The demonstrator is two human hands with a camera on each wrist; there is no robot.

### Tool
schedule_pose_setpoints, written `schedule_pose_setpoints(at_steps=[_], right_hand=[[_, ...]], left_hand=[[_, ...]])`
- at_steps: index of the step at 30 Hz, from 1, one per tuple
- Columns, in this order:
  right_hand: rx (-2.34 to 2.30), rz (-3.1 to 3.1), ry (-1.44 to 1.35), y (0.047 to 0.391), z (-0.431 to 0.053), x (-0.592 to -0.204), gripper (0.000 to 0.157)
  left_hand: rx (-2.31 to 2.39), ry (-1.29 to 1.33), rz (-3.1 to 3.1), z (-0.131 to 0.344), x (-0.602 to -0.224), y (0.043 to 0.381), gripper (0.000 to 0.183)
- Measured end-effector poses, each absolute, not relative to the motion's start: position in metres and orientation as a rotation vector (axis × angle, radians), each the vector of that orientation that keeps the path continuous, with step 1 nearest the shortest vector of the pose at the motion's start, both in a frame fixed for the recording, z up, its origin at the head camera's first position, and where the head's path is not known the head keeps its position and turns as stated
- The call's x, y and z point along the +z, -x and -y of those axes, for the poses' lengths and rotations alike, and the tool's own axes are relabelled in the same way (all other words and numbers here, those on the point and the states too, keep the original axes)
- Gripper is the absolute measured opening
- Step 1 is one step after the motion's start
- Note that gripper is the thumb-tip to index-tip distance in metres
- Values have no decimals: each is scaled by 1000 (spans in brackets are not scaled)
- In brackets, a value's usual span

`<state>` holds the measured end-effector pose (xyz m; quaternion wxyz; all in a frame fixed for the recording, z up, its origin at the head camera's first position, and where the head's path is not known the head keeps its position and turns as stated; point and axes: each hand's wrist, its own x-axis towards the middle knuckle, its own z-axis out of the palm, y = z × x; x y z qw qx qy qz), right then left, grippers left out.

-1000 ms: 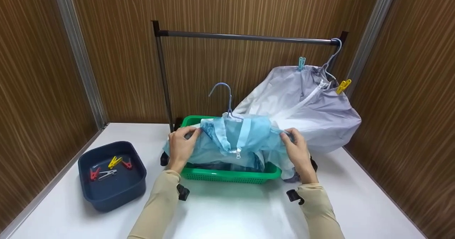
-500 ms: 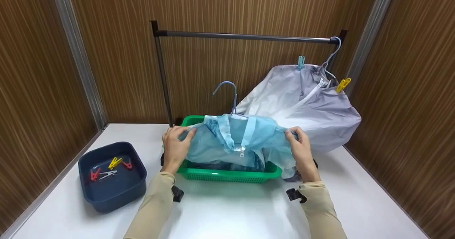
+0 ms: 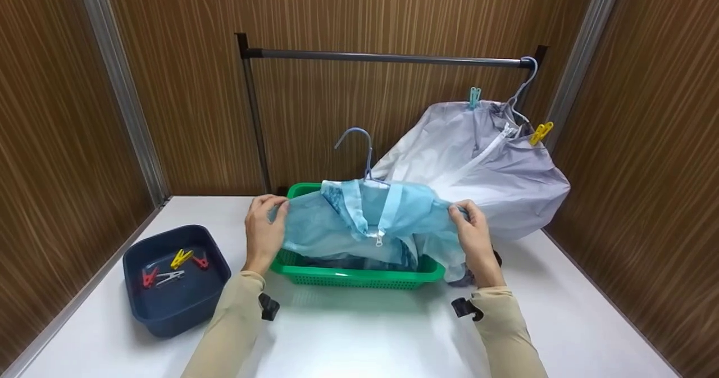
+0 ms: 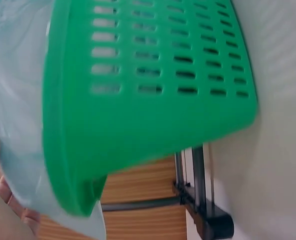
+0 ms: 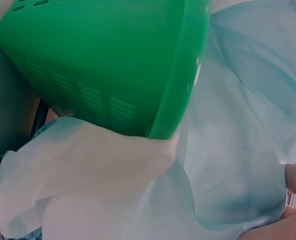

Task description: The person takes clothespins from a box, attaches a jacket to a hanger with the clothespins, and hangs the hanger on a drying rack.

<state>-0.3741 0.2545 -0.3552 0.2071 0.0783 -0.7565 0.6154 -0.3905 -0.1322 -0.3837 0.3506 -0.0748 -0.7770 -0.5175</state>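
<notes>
A light blue, thin zip-up jacket [image 3: 415, 209] lies spread over the green basket [image 3: 359, 277], its collar and white zip pull facing me. The hook of a clothes hanger [image 3: 369, 152] rises from its neck; the rest is hidden inside the cloth. My left hand [image 3: 265, 229] pinches the jacket at its left side between thumb and fingers. On the opposite side my right hand [image 3: 474, 237] pinches the other shoulder or sleeve. In the left wrist view, pale cloth [image 4: 23, 110] hangs beside the basket wall. The right wrist view has cloth [image 5: 232, 125] draped over the basket's rim.
Behind the basket stands a dark metal rack with a rail [image 3: 387, 58]. A grey-white garment [image 3: 466, 164] hangs at its right end, with a blue clothespin [image 3: 474, 96] and a yellow clothespin [image 3: 541, 133]. A navy tub [image 3: 177, 310] at left holds several clothespins.
My left hand has moved left, drawing the jacket's left side outward. The hanger hook and collar have shifted slightly right, and my right hand has moved a little right too.
</notes>
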Motion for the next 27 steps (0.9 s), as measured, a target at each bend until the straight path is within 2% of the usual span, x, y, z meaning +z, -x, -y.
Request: schedule_pose_setpoints(at_steps=[16,27], right_hand=[[1733,2104,-171,376,-254,-359,19],[1719,2146,-197,374,-256,-356,27]], left_hand=[[-1286,49,2214,174,-373,382,20],[-1196,20,2711,209,-357,380,30]])
